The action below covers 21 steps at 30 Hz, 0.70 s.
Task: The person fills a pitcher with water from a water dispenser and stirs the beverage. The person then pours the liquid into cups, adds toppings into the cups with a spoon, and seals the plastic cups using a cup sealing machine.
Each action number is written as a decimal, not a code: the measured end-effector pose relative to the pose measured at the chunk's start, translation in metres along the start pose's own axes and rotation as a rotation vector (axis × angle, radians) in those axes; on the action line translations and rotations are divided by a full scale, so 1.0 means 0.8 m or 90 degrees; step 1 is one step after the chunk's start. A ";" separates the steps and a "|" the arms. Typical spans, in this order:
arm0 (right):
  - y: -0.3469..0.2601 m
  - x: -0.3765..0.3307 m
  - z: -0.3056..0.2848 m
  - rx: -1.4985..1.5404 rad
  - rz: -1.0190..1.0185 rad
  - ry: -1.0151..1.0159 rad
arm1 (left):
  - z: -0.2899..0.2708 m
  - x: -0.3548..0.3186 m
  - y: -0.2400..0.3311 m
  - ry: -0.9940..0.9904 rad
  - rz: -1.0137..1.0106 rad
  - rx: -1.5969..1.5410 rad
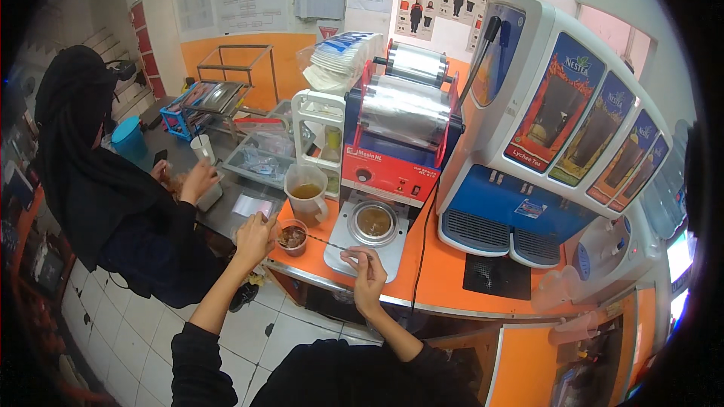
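Note:
A clear plastic cup (292, 241) with brown drink and what looks like ice stands near the orange counter's front left edge. My left hand (255, 240) is beside its left rim, fingers closed; what they hold, if anything, is hidden. A thin, twisted-stem bar spoon (326, 241) slants from the cup toward my right hand (366, 271), which pinches its end. Behind the cup stands a translucent pitcher (306, 191) of yellow-brown liquid. The red and blue cup sealer (392, 173) has a second cup of brown drink (373, 221) in its round holder.
A large drink dispenser (520, 211) with drip trays fills the counter's right side. A black mat (496, 277) lies before it. Left of the pitcher is a plastic bin (260, 158) of packets. A co-worker (113, 173) in black handles things at the grey table, near a white cup (202, 148).

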State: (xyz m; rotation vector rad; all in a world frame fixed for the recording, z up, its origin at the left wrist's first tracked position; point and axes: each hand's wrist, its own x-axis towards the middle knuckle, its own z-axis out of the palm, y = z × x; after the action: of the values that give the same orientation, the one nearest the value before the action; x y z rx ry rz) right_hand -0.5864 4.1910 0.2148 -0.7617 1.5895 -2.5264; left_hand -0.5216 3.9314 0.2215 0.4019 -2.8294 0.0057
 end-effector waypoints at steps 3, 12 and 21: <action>0.000 -0.003 -0.001 -0.009 -0.002 -0.003 | 0.000 0.002 0.001 -0.002 0.002 0.006; -0.004 -0.021 -0.004 -0.285 -0.190 -0.142 | 0.007 0.009 -0.001 0.018 0.052 0.051; -0.013 -0.027 0.001 -0.311 -0.251 -0.224 | -0.006 0.018 0.007 0.041 0.154 0.115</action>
State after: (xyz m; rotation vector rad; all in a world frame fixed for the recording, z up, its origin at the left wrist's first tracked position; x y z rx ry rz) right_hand -0.5654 4.2019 0.2157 -1.6103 2.1013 -2.0389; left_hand -0.5346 3.9328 0.2303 0.0921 -2.8035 0.3202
